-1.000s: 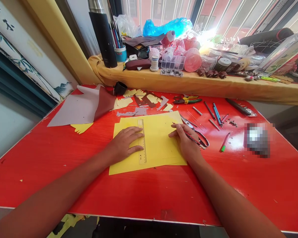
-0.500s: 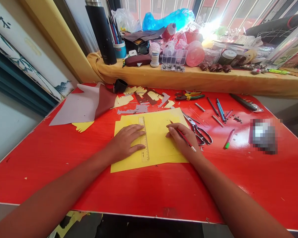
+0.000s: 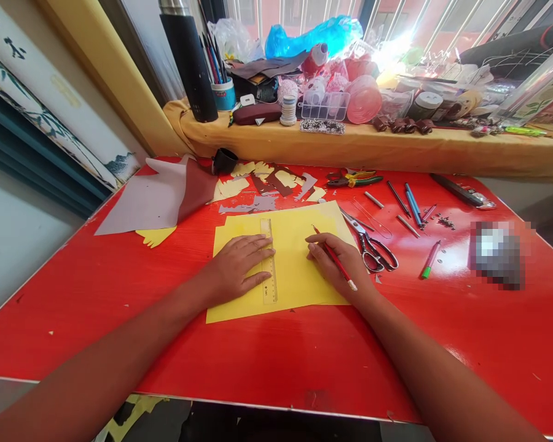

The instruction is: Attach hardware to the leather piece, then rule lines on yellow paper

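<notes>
Your left hand (image 3: 237, 267) lies flat on the sheet of yellow card (image 3: 299, 261), its fingers (image 3: 258, 244) open and extended, with the tips resting on the plastic ruler (image 3: 270, 282), which stands nearly upright in your view across the card. Your right hand (image 3: 336, 267) sits just beside the ruler, its fingers (image 3: 320, 247) closed around a red pencil (image 3: 348, 277), whose point angles away from you above the card; you cannot tell whether it touches. The card lies on the red table (image 3: 276, 362), with a few more yellow edges showing beneath it. Just right of your right hand are steel scissors (image 3: 373, 253), and beyond the card lie paper scraps (image 3: 267, 202) and green-and-yellow pliers (image 3: 354, 181). A folded grey and brown sheet (image 3: 152, 199) lies to the far left, and a green marker (image 3: 429, 260) lies to the right. Behind the table, a yellow-draped ledge (image 3: 350, 147) holds a black flask (image 3: 188, 67) and crowded craft supplies.
</notes>
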`<state>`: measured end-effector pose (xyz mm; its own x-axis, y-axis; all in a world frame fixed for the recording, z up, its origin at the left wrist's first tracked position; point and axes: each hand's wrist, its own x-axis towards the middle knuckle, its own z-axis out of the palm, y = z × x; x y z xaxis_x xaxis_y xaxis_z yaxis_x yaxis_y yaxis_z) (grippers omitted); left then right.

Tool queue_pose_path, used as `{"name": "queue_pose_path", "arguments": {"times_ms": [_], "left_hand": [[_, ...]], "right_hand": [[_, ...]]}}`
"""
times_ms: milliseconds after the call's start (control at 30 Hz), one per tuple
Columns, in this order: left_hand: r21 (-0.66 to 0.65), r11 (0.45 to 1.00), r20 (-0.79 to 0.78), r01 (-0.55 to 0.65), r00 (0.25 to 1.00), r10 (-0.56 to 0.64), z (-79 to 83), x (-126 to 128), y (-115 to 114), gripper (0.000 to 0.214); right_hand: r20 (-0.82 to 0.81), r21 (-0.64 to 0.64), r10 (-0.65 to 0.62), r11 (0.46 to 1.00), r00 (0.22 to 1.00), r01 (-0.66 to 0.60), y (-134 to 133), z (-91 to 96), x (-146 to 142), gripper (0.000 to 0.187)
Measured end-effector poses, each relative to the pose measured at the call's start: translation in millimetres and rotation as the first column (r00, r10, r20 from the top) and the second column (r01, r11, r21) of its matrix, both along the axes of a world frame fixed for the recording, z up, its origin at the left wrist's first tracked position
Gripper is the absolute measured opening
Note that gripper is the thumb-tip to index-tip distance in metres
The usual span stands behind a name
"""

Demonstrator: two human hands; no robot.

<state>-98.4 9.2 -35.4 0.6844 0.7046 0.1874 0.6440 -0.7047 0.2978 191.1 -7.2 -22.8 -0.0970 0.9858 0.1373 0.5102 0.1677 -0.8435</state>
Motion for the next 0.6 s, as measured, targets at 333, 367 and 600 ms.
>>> {"name": "queue_pose_path", "arguments": {"times_ms": [333, 367, 600], "left_hand": [[-0.019, 1.000, -0.063, -0.005, 0.998, 0.004, -1.7, 1.8, 2.5, 0.054], [-0.017, 1.000, -0.065, -0.006, 0.998, 0.004, -2.0, 1.9, 2.7, 0.054], [-0.016, 1.000, -0.056, 0.010, 0.998, -0.011, -1.3, 1.9, 2.4, 0.053]], "right_hand": [[0.026, 0.007, 0.000, 1.000, 1.000, 0.000, -0.3, 3.3, -1.9, 0.024], [0.028, 0.008, 0.001, 1.000, 1.000, -0.001, -0.5, 3.8, -2.1, 0.024], [0.036, 0.002, 0.013, 1.000, 0.999, -0.013, -0.8, 4.5, -2.6, 0.024]]}}
